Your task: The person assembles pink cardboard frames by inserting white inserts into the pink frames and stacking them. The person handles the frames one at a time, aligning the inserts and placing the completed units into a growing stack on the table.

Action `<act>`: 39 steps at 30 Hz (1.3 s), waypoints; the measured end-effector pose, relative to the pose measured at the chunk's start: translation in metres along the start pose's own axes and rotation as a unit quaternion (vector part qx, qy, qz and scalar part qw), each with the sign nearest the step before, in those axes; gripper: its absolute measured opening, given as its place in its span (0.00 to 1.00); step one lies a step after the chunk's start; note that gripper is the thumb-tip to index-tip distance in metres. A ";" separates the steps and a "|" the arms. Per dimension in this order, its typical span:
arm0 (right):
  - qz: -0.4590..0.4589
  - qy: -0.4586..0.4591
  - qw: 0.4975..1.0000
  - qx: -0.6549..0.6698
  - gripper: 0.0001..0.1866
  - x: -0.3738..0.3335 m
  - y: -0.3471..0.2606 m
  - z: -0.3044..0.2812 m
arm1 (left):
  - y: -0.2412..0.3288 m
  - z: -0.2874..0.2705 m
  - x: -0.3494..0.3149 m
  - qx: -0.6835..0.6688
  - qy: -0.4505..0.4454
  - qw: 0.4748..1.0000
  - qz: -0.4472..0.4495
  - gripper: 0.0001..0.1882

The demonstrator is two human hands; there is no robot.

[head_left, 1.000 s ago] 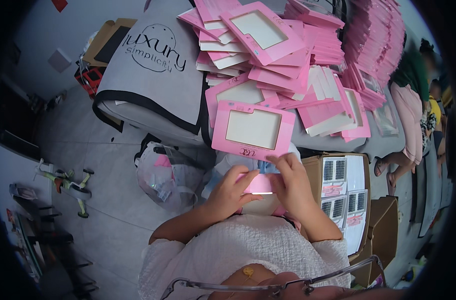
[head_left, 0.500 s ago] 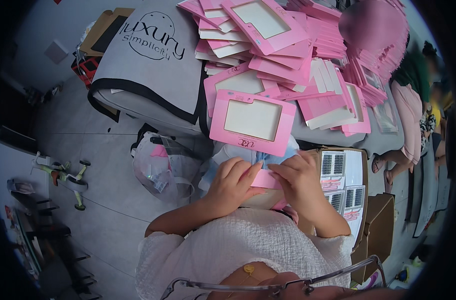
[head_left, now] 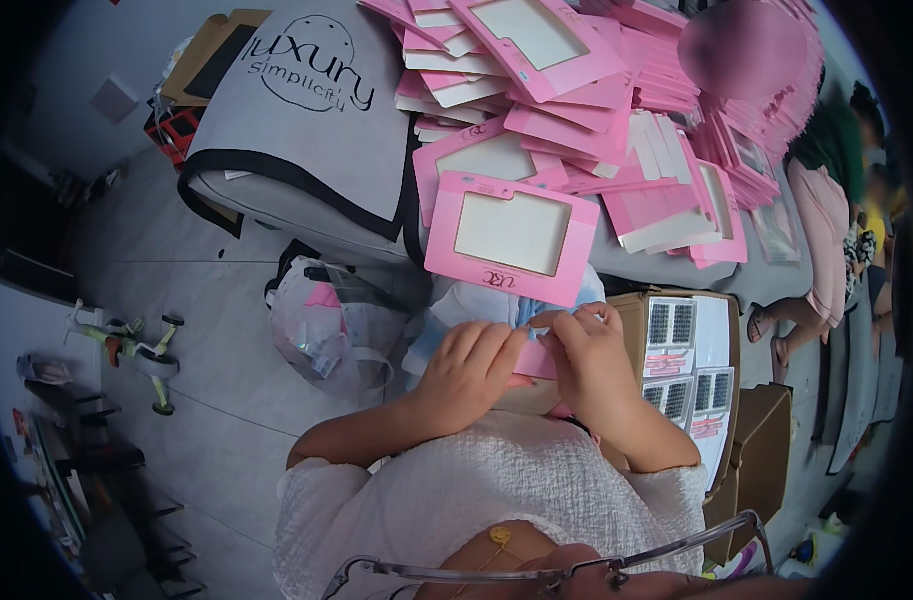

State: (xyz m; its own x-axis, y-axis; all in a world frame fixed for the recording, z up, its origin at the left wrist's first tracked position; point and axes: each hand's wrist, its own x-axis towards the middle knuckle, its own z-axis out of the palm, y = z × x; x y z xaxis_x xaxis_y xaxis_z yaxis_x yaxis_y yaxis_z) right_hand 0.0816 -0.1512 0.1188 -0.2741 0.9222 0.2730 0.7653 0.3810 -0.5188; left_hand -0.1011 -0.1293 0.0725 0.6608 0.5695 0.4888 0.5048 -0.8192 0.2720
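Close in front of my body, my left hand [head_left: 473, 370] and my right hand [head_left: 588, 352] meet over a small pink cardboard box [head_left: 538, 362]. Left fingers are bent along its left side; right fingers pinch at its upper edge, where the fingertips come together. My hands cover most of this box. Just beyond them a pink windowed sleeve [head_left: 511, 279] lies at the couch edge, its cut-out showing white. Pale blue and white cloth [head_left: 446, 308] spreads beneath it, across my lap.
Many pink windowed boxes [head_left: 561, 115] are heaped on the grey couch [head_left: 306, 205]. At right stands a carton [head_left: 628, 330] of clear packs [head_left: 671, 325], beside an open brown box [head_left: 761, 450]. A clear bag [head_left: 326, 320] sits on the floor. Another person's legs [head_left: 821, 230] show far right.
My right fingers have shifted a little and bunched closer to the left fingertips at the box's upper edge. The view has drifted slightly; the heap is unchanged.
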 end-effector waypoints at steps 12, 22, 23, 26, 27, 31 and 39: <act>-0.056 -0.009 0.996 -0.062 0.24 -0.010 -0.003 -0.009 | -0.005 0.000 -0.008 0.046 -0.003 0.998 -0.030 0.18; 0.085 -0.067 0.994 -0.012 0.14 -0.045 0.021 -0.026 | -0.013 -0.009 -0.008 -0.197 -0.084 0.971 -0.111 0.19; 0.083 -0.063 0.994 -0.034 0.12 -0.047 0.023 -0.029 | -0.017 -0.008 -0.010 -0.253 -0.064 0.957 -0.128 0.17; 0.048 -0.039 0.996 -0.069 0.11 -0.044 0.022 -0.029 | -0.021 -0.014 -0.014 -0.355 -0.099 0.909 -0.193 0.13; 0.030 -0.030 0.996 -0.075 0.11 -0.041 0.019 -0.027 | -0.020 -0.017 -0.014 -0.377 -0.125 0.891 -0.218 0.12; 0.052 -0.055 0.990 0.122 0.16 -0.029 0.001 -0.007 | -0.013 -0.022 -0.006 -0.456 -0.178 0.825 -0.282 0.11; 0.003 0.040 0.995 0.092 0.17 -0.027 0.002 0.000 | -0.011 -0.016 -0.017 -0.467 -0.106 0.828 -0.293 0.14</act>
State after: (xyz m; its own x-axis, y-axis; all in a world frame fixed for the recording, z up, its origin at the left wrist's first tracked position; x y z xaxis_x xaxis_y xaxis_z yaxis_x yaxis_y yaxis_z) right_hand 0.0902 -0.1756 0.1104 -0.2176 0.9187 0.3296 0.6456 0.3887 -0.6574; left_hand -0.1267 -0.1309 0.0748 0.5871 0.8053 -0.0824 0.1880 -0.0366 0.9815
